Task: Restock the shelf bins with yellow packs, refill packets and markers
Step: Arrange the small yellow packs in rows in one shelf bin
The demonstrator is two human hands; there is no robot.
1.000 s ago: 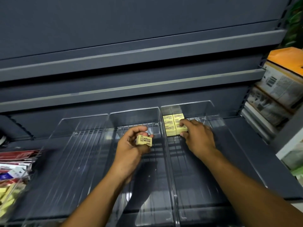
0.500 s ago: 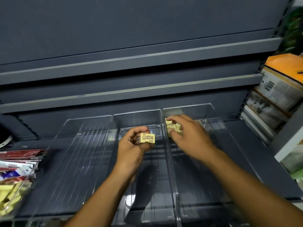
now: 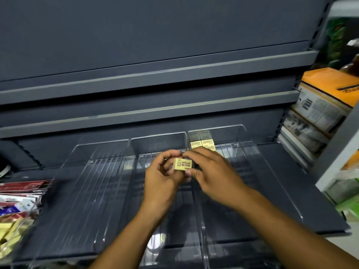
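Note:
Three clear plastic bins stand side by side on the dark shelf: left bin (image 3: 83, 183), middle bin (image 3: 157, 140), right bin (image 3: 242, 152). A few yellow packs (image 3: 204, 144) sit stacked at the back left of the right bin. Above the wall between the middle and right bins, both hands meet on one small yellow pack (image 3: 182, 164). My left hand (image 3: 161, 179) holds it from the left with curled fingers. My right hand (image 3: 211, 175) pinches its right end between thumb and fingers.
At the lower left, a wire basket (image 3: 29, 212) holds red refill packets (image 3: 21, 188) and loose yellow packs (image 3: 9, 233). Boxed goods (image 3: 322, 101) fill the neighbouring shelf unit on the right. Empty grey shelves (image 3: 155, 74) overhang the bins.
My right hand has come back from the stacked packs in the right bin to the pack in my left hand and now pinches it too. The stack is uncovered again.

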